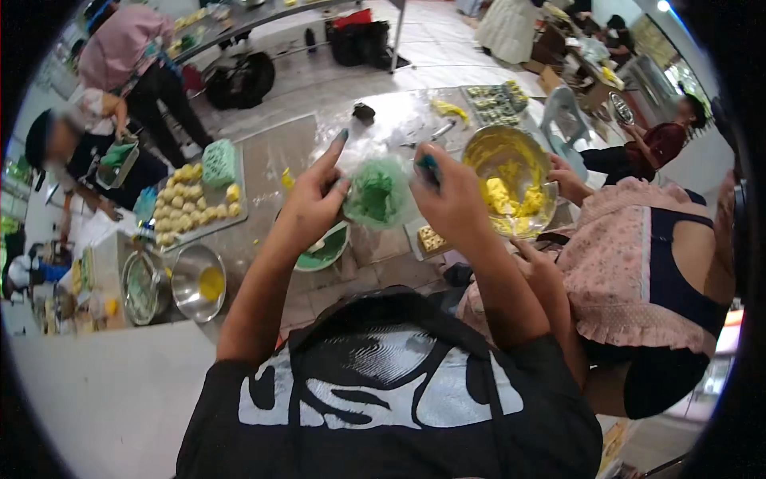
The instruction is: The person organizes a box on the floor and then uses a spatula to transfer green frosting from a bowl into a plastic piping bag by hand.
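Observation:
A clear plastic bag (392, 164), its mouth spread, holds green cream (377, 194) in front of me. My left hand (314, 197) grips the bag's left edge with the thumb, while the index finger points away. On the opposite edge, my right hand (455, 200) has curled fingers against the plastic. Blue-green smears colour the fingertips of both hands. Under my left forearm is a bowl of green cream (323, 254), partly covered by the arm, with a pale utensil in it.
A co-worker's hand (568, 176) steadies a steel bowl of yellow cream (470, 158) close to my right hand. Left on the table are a tray (242, 179) with dough balls (185, 200), a green frosted cake (219, 163) and a steel bowl (194, 257). Decorated pastries (497, 102) stand at the back right.

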